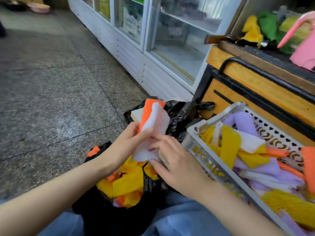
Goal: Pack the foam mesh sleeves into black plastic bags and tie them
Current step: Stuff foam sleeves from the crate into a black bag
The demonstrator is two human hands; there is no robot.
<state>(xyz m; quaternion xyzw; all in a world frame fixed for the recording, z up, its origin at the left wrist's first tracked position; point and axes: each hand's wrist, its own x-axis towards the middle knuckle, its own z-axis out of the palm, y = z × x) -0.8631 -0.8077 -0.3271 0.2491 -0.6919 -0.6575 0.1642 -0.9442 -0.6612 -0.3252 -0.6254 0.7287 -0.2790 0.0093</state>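
Now your left hand (125,142) grips the orange and white sleeves (156,119) upright. Your right hand (173,162) pinches their lower end, straight above the open black bag (102,218) between your knees.

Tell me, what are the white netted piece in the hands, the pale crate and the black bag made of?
The white sleeve looks like soft foam mesh: matte, netted, bending easily. The crate seems to be rigid plastic, going by its moulded perforations. The black bag looks like thin plastic film, glossy and crinkled.
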